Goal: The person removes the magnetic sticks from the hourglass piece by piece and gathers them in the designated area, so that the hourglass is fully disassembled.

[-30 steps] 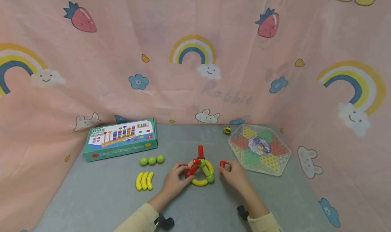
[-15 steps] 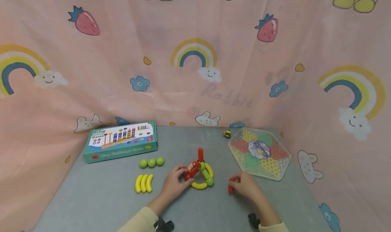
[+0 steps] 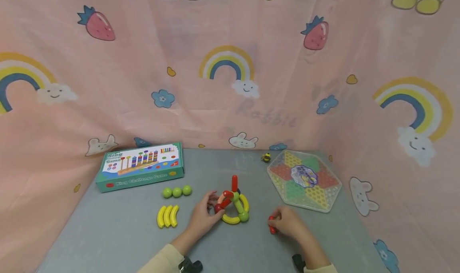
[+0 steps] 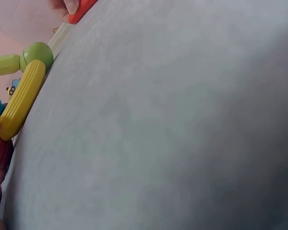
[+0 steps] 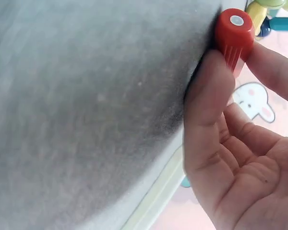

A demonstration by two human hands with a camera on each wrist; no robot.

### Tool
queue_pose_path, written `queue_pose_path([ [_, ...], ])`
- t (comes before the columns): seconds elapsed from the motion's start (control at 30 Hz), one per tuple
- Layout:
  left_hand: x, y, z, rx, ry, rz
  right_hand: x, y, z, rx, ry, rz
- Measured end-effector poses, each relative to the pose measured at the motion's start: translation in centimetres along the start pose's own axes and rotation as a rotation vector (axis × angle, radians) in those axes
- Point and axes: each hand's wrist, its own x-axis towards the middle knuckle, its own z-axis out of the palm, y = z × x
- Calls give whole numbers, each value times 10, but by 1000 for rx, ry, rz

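One short red rod (image 3: 271,226) is pinched between the thumb and fingers of the person's right hand (image 3: 288,222) — the right wrist view shows a pale round spot on its end — and it sits low at the near right; whether it touches the desk (image 3: 122,241) cannot be told. The left hand (image 3: 202,218) holds the red ball (image 3: 217,208) of a toy frame, thumb on one side and fingers on the other. That frame (image 3: 238,206) stands on the desk between the two hands, well apart from the rod in the right hand. Low down, a curved yellow piece (image 3: 231,220) joins the red ball to a green ball (image 3: 243,216), and another yellow curve (image 3: 245,202) runs behind. A green rod rises from the green ball and a red one slants up from the red ball; at the top, another red rod (image 3: 234,182) points upward and one more juts out sideways. To the left lie three loose green balls (image 3: 177,192) in a row, with three yellow arcs (image 3: 167,216) side by side nearer the person. Behind the balls rests a green game box (image 3: 141,167); at the far right lie a hexagonal board (image 3: 304,181) and — just beside its far corner — a small bee figure (image 3: 266,157). A pink printed cloth (image 3: 201,21) hangs behind.
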Motion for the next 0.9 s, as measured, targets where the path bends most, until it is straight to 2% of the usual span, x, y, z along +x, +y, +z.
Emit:
queue_pose_path([
  [0.13,0,-1,0,-25,17,21,1,1,-3,-8,27,-6],
  [0.2,0,-4,0,-8,33,35,2,0,-6,10,50,-9],
  [0.43,-1,-6,3,205,51,51,3,-15,-14,53,222,-108],
  [0.63,0,-5,6,259,40,90,4,-36,-11,74,311,-154],
  [0.77,1,-6,7,252,40,114,6,-48,-9,113,307,-220],
  [0.9,1,-8,8,204,58,86,8,-60,-5,206,241,-297],
])
